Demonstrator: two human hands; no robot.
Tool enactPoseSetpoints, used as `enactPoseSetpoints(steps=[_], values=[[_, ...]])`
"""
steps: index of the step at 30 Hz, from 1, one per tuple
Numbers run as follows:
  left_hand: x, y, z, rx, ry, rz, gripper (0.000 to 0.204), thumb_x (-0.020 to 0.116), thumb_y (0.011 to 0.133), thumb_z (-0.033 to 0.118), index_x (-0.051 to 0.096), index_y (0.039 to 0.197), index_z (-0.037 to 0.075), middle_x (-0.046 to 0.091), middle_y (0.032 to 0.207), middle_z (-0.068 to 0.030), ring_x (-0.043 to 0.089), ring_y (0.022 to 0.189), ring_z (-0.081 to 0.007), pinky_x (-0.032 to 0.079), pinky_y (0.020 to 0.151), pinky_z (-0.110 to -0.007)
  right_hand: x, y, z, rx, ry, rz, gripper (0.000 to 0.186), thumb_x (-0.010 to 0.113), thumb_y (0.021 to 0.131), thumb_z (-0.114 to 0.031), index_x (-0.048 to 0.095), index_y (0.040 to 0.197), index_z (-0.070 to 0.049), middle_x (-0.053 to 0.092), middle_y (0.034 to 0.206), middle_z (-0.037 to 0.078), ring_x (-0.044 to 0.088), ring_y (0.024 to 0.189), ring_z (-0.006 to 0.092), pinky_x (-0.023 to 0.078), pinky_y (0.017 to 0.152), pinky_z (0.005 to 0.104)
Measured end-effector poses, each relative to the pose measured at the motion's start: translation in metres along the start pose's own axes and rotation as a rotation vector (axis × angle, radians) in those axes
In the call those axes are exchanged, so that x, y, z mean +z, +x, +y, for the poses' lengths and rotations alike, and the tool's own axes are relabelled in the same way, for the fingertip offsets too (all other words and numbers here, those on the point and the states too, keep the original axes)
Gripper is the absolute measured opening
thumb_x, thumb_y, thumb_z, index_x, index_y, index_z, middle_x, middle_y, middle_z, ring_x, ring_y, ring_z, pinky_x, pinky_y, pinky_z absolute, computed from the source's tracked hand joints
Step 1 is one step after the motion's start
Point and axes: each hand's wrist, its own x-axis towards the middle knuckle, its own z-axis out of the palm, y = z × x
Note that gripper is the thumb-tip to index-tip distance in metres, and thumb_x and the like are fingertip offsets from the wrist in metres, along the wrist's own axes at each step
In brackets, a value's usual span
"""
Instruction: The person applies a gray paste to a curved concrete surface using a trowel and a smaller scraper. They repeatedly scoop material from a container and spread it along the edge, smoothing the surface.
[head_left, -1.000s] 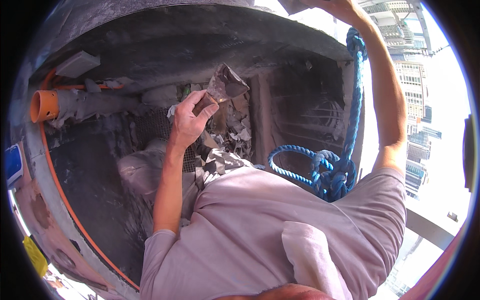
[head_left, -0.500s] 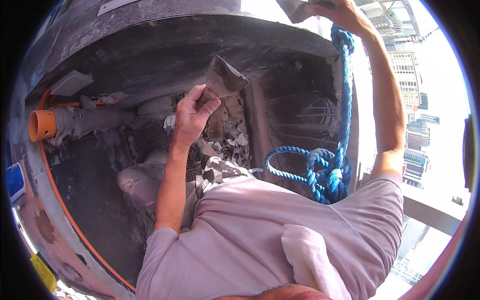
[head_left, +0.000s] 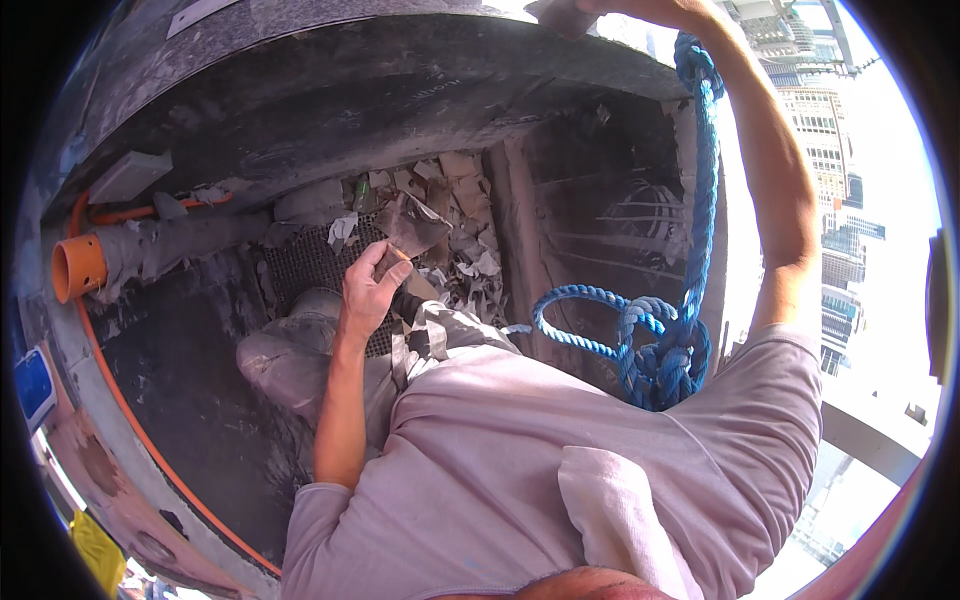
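My left hand [head_left: 372, 285] is closed around the handle of a putty knife [head_left: 412, 226]. Its wide, grey-smeared blade points away from me, over the debris in the recess. At the top edge my right hand [head_left: 655, 9] is cut off by the frame, with its arm stretched far up. A dark grey, flat-looking piece [head_left: 562, 17] is in its fingers, beside the pale top edge of the wall; its kind is not clear. Close to the right forearm hangs a thick blue rope [head_left: 703, 190], knotted at the top and again in a loop near my shoulder.
Broken scraps [head_left: 470, 200] and a dark mesh [head_left: 300, 265] lie in the recess by my legs. An orange pipe [head_left: 80, 268] sticks out at the left, with a thin orange conduit [head_left: 150, 455] below. Beyond the right edge, tall buildings [head_left: 820, 130] show far below.
My left hand and the putty knife have come lower, toward me. My right hand and its dark piece have shifted up and slightly left, further out of the frame.
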Motion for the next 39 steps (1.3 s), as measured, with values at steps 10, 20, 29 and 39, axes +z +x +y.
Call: enactPoseSetpoints(steps=[10, 20, 29, 39], values=[[-0.001, 0.005, 0.001, 0.017, -0.03, 0.026, 0.035, 0.083, 0.106, 0.024, 0.074, 0.13, -0.001, 0.076, 0.108, -0.0019, 0.066, 0.097, -0.0096, 0.054, 0.09, -0.029, 0.004, 0.005, 0.012, -0.002, 0.02, 0.002, 0.031, 0.084, 0.099, -0.042, 0.087, 0.116, -0.017, 0.085, 0.109, 0.008, 0.08, 0.104, 0.0257, 0.062, 0.091, 0.0427], [-0.004, 0.004, 0.006, -0.003, -0.037, 0.006, 0.037, 0.082, 0.107, 0.022, 0.074, 0.134, -0.001, 0.077, 0.111, -0.0011, 0.067, 0.1, -0.0088, 0.054, 0.092, -0.028, 0.003, 0.004, 0.027, 0.024, -0.001, -0.016, 0.033, 0.084, 0.098, -0.042, 0.087, 0.118, -0.017, 0.085, 0.112, 0.008, 0.08, 0.106, 0.0256, 0.062, 0.095, 0.0428], [-0.008, 0.003, 0.004, 0.013, -0.008, 0.019, 0.037, 0.083, 0.106, 0.021, 0.073, 0.134, -0.002, 0.076, 0.112, -0.0017, 0.066, 0.1, -0.0097, 0.054, 0.093, -0.029, -0.001, 0.008, 0.022, 0.037, 0.004, -0.025, 0.03, 0.085, 0.097, -0.04, 0.087, 0.116, -0.017, 0.084, 0.112, 0.008, 0.079, 0.107, 0.0251, 0.062, 0.095, 0.0425], [-0.014, 0.012, 0.029, 0.126, -0.047, 0.042, 0.041, 0.085, 0.104, 0.022, 0.073, 0.135, -0.003, 0.077, 0.112, -0.003, 0.067, 0.101, -0.0106, 0.054, 0.093, -0.03, -0.01, 0.0, 0.028, 0.168, 0.002, -0.022, 0.026, 0.088, 0.094, -0.038, 0.087, 0.111, -0.019, 0.082, 0.11, 0.006, 0.078, 0.107, 0.0236, 0.061, 0.094, 0.0409]])
